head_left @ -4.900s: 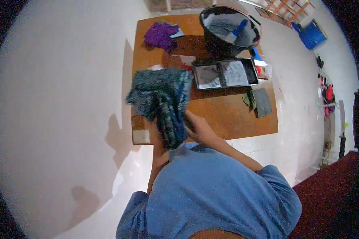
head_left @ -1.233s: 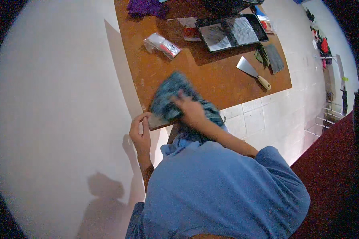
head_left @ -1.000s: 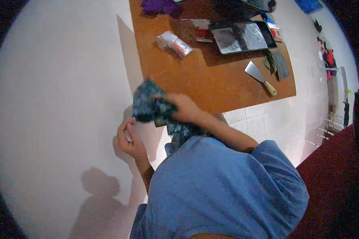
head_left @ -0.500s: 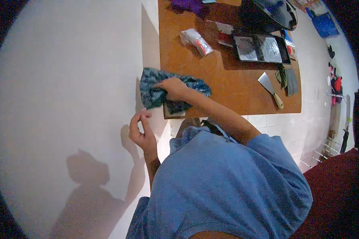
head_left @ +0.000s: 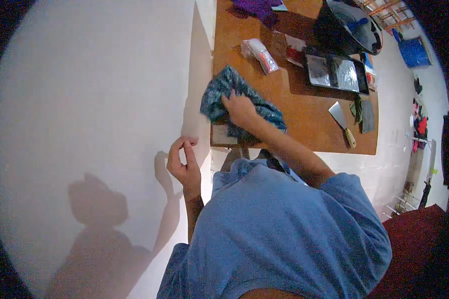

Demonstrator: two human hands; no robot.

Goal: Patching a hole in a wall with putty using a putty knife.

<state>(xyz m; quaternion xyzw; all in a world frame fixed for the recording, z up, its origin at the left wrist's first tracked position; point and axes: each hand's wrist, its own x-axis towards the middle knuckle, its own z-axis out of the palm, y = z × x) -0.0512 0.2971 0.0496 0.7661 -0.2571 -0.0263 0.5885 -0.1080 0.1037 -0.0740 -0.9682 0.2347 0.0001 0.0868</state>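
Observation:
My right hand point(head_left: 242, 110) presses down on a crumpled dark blue-green patterned cloth point(head_left: 217, 94), its fingers bunched into the folds. The cloth lies at the near left corner of the brown wooden table point(head_left: 304, 117), next to the wall. Below that corner, beside the pale wall, my left hand point(head_left: 183, 162) is raised with fingers bent over to the thumb in a loose loop. Nothing shows in it. On the table to the right lies a scraper point(head_left: 341, 122) with a metal blade and wooden handle.
Farther back are a clear plastic packet point(head_left: 260, 56), an open black case point(head_left: 336, 72), a large black tub point(head_left: 346, 25) and purple cloth point(head_left: 257, 10). Greenish-grey cloths point(head_left: 366, 114) lie near the right edge. The white wall point(head_left: 110, 99) borders the table's left side.
My right hand has slid the cloth away from the table's corner, and its left part now bunches farther back. My left hand keeps its curled pose. The whole view has shifted slightly.

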